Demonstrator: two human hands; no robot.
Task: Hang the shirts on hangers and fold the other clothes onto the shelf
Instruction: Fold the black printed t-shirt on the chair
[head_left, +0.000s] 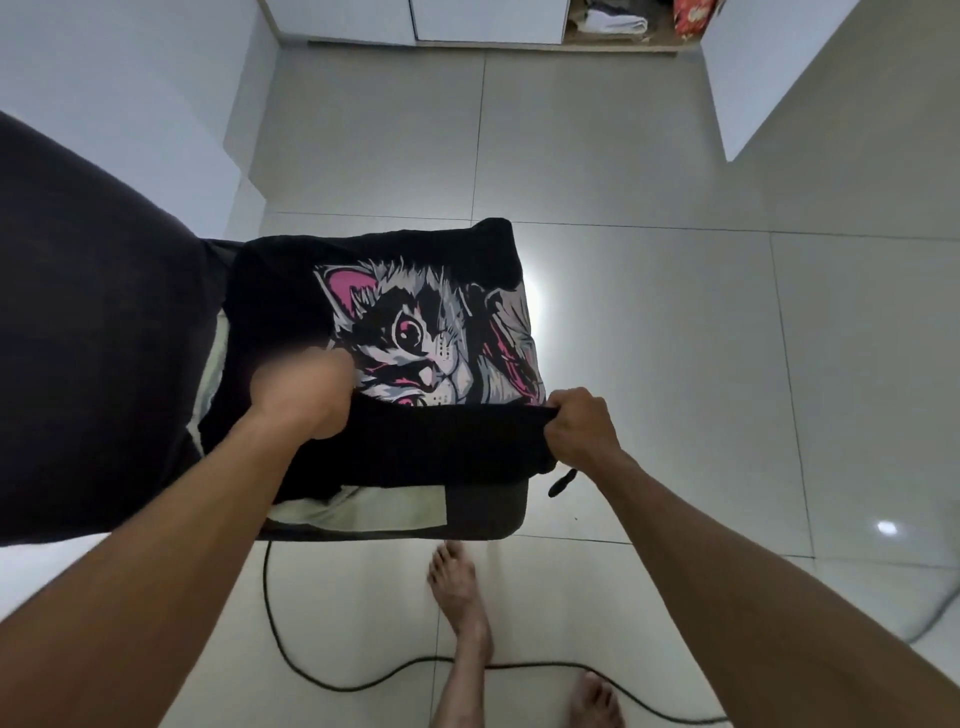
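A black shirt (415, 275) with a pink and grey cat print lies on a dark stool (488, 512), over a pale green garment (384, 506). My right hand (579, 426) grips the shirt's folded near edge at its right corner. My left hand (304, 397) is blurred by motion on the shirt's left part, fingers curled on the fabric. The open shelf (618, 23) with folded clothes shows at the top, far across the floor.
A large dark cloth (88, 338) hangs at the left over a white surface. A black cable (291, 660) runs over the tiled floor by my bare feet (457, 582). White cabinet doors (769, 67) stand at the back and right.
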